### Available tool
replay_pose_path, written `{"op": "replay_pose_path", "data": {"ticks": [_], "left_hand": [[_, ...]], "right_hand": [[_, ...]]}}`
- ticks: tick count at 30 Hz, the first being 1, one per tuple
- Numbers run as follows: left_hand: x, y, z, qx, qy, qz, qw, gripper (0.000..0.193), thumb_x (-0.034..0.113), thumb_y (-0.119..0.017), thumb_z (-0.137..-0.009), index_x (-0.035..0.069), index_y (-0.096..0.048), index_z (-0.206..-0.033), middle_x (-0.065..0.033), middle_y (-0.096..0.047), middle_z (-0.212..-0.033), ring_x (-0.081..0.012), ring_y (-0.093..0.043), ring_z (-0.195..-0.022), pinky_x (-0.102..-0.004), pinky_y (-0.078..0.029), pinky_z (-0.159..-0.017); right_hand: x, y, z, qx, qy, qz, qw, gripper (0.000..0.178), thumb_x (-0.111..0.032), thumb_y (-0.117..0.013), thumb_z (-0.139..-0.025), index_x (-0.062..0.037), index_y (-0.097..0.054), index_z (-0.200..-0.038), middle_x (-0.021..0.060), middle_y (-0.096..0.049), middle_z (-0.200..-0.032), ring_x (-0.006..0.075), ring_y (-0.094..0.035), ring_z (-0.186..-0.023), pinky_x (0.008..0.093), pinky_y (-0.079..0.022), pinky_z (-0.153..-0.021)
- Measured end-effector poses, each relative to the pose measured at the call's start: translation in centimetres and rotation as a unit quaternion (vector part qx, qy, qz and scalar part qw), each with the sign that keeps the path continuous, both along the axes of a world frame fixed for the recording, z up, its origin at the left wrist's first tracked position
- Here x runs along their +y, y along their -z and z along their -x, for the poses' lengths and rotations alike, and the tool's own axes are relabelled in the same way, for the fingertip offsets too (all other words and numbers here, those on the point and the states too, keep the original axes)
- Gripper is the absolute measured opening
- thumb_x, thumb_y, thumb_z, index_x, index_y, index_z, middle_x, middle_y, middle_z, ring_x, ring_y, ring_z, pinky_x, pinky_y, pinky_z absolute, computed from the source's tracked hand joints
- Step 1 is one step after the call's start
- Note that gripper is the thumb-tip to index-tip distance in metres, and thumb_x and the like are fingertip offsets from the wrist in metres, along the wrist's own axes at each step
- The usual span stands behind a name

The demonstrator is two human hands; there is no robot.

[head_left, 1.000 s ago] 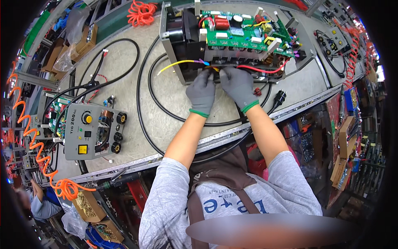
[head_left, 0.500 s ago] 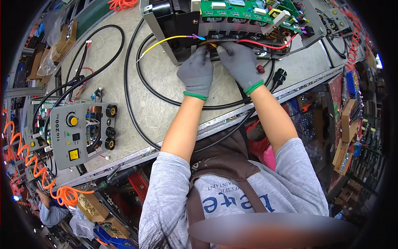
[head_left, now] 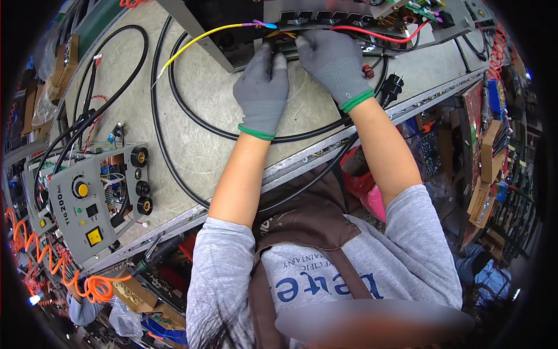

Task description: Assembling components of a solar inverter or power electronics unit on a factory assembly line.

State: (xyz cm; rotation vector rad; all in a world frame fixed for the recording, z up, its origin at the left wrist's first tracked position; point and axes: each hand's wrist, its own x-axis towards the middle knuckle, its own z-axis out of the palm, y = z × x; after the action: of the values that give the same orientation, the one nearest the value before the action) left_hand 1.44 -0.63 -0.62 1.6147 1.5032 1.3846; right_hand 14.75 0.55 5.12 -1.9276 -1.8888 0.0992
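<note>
At the top of the head view is an opened metal device housing [head_left: 200, 42], with part of its circuitry cut off by the picture's edge. Both my gloved hands reach to its near lower edge. My left hand [head_left: 261, 87] has its thumb and fingers bent close together there, the tips partly hidden. To its right, my right hand [head_left: 334, 64] curls its fingers into the housing, where the tips disappear. Short yellow-orange wires [head_left: 283, 35] show between the hands. Above the left hand runs a yellow wire [head_left: 215, 30] with a blue-sleeved end; a red wire [head_left: 381, 38] passes beyond the right.
A black power cable [head_left: 158, 128] loops across the metal workbench [head_left: 203, 157], its plug [head_left: 393, 87] near the right wrist. At left stands a grey welder unit [head_left: 81, 203] with a yellow knob. An orange coiled hose [head_left: 99, 288] hangs by the bench edge. Boxes [head_left: 491, 145] line the right.
The whole view has shifted, so the housing and bench sit higher and farther left. My hands stay at the housing's near edge. A person's clothing now shows at the lower right.
</note>
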Motion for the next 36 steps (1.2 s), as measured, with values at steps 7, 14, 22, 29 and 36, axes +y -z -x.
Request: {"op": "replay_pose_path", "data": {"ticks": [7,14,22,29,36], "left_hand": [[0.0,-0.5,-0.2,0.119,-0.008,-0.061,0.991,0.026,0.025,-0.064,-0.086,0.007,-0.071,-0.104,-0.013,-0.071,-0.094,-0.0293,-0.07,-0.078,-0.0338,-0.055,-0.072],[1.7,0.4,-0.4,0.116,-0.052,-0.114,0.985,0.019,0.026,-0.066,-0.084,0.017,-0.074,-0.098,-0.0081,-0.071,-0.079,-0.0265,-0.069,-0.07,-0.0335,-0.053,-0.062],[2.1,-0.5,0.2,0.256,-0.04,-0.126,0.958,0.019,0.035,-0.062,-0.085,0.021,-0.073,-0.093,-0.0053,-0.068,-0.071,-0.026,-0.066,-0.062,-0.0351,-0.05,-0.053],[1.8,-2.3,1.3,0.363,0.027,-0.092,0.927,0.026,0.036,-0.059,-0.088,0.02,-0.072,-0.104,-0.0063,-0.071,-0.086,-0.0268,-0.068,-0.073,-0.0352,-0.054,-0.061],[1.6,-3.5,1.0,0.419,0.08,-0.05,0.903,0.031,0.036,-0.056,-0.09,0.017,-0.066,-0.112,-0.0081,-0.071,-0.088,-0.0289,-0.068,-0.073,-0.0378,-0.053,-0.06]], "right_hand": [[-0.2,1.1,-0.5,0.031,0.019,-0.015,0.999,0.024,-0.031,-0.061,-0.088,-0.0105,-0.071,-0.094,0.0146,-0.068,-0.081,0.0341,-0.066,-0.077,0.0393,-0.054,-0.069],[-0.3,1.7,-0.4,0.046,0.012,-0.065,0.997,0.024,-0.033,-0.061,-0.088,-0.0125,-0.071,-0.096,0.0147,-0.067,-0.079,0.0351,-0.066,-0.074,0.0401,-0.054,-0.068],[0.0,-0.1,-0.8,-0.065,0.006,-0.013,0.998,0.026,-0.032,-0.059,-0.088,-0.0116,-0.071,-0.098,0.0118,-0.069,-0.082,0.0329,-0.066,-0.075,0.0391,-0.054,-0.068],[-0.9,1.7,-0.6,0.115,0.001,-0.129,0.985,0.022,-0.03,-0.062,-0.089,-0.0126,-0.07,-0.101,0.0132,-0.068,-0.083,0.0308,-0.068,-0.075,0.0338,-0.053,-0.065],[-2.2,-0.2,-0.8,-0.025,-0.058,0.034,0.997,0.035,-0.032,-0.051,-0.094,-0.0113,-0.06,-0.121,0.0181,-0.065,-0.075,0.0371,-0.065,-0.072,0.0461,-0.051,-0.065]]}}
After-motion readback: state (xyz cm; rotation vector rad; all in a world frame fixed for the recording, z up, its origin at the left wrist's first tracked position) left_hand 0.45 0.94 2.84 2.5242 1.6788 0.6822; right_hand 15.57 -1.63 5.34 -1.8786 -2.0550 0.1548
